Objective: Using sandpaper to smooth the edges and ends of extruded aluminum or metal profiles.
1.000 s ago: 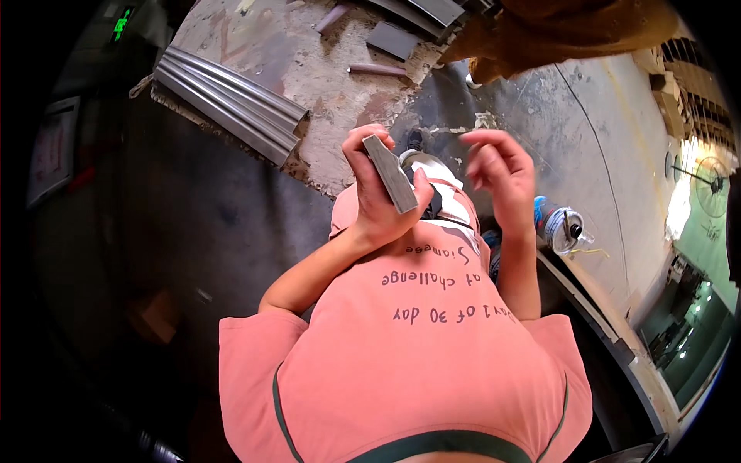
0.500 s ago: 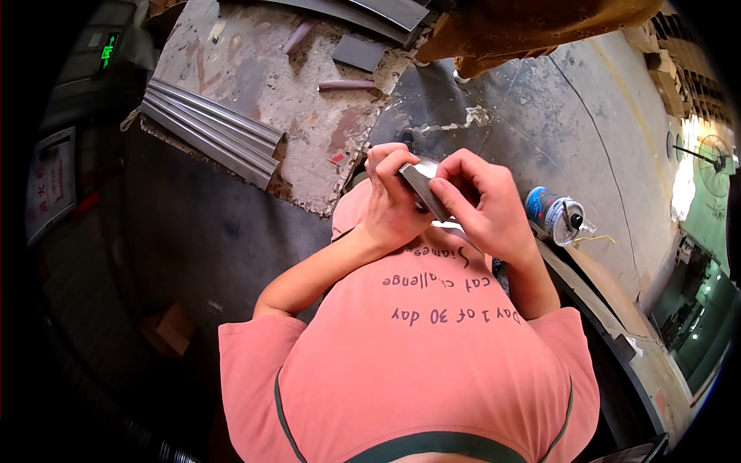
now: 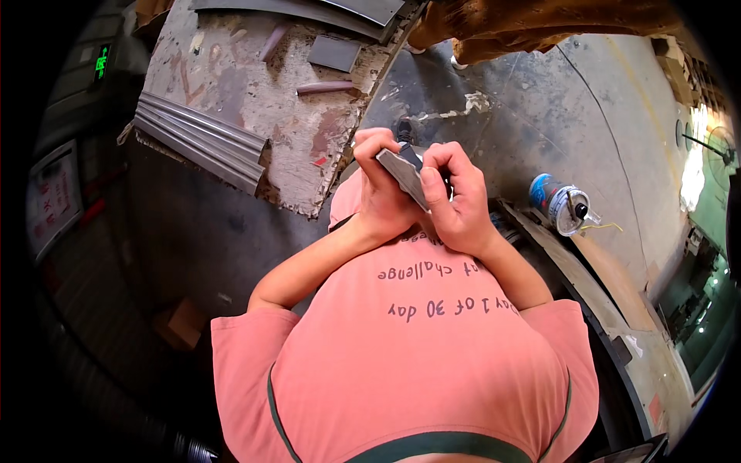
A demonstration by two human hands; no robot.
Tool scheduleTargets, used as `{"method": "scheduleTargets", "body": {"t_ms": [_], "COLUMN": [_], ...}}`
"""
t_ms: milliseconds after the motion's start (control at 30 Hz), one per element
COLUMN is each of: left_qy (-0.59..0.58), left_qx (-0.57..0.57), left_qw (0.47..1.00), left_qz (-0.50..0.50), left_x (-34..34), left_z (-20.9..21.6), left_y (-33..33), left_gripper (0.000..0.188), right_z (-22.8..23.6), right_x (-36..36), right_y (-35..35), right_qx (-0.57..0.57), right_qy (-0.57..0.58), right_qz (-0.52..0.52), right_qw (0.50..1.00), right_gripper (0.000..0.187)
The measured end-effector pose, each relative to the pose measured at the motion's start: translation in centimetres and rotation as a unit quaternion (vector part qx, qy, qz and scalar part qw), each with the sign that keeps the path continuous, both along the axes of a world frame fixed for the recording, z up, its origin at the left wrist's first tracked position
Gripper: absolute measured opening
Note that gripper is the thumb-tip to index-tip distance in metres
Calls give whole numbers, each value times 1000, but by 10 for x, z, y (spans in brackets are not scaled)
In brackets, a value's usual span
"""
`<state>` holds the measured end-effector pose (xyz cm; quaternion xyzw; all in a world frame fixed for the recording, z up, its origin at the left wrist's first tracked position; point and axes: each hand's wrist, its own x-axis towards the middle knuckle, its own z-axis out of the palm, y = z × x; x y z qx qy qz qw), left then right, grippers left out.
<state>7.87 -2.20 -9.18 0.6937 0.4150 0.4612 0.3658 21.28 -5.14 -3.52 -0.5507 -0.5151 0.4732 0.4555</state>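
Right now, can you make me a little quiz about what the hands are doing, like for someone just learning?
1. True or false: both hands hold the flat grey metal piece.
2. What lies on the floor by the right hand? A) a spray can B) a broom C) a bucket
3. Fill in: the stack of long grey metal strips lies on the worn ____.

Key:
1. True: the left hand and the right hand both grip it.
2. A, the spray can.
3. Workbench.
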Motion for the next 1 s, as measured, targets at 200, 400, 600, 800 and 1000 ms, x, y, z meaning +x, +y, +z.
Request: {"method": "scheduleTargets", "body": {"t_ms": [200, 400, 600, 800, 1000], "left_qy": [25, 9, 22, 31, 45], "left_qx": [-19, -10, 10, 37, 12], "left_qw": [999, 1000, 999, 997, 994], "left_qz": [16, 23, 41, 62, 95], "left_x": [14, 29, 49, 62, 69], "left_z": [3, 4, 1, 1, 5], "left_y": [5, 9, 8, 9, 6], "left_gripper": [81, 79, 76, 78, 75], "right_z": [5, 18, 19, 0, -18], "right_x": [26, 46, 67, 75, 100], "right_y": [13, 20, 27, 15, 4], "right_qx": [-49, -66, -69, -91, -184], "right_qy": [71, 56, 36, 170, 320], "right_qz": [24, 31, 53, 16, -52], "right_qw": [996, 996, 996, 981, 928], "right_gripper": [15, 19, 9, 11, 15]}}
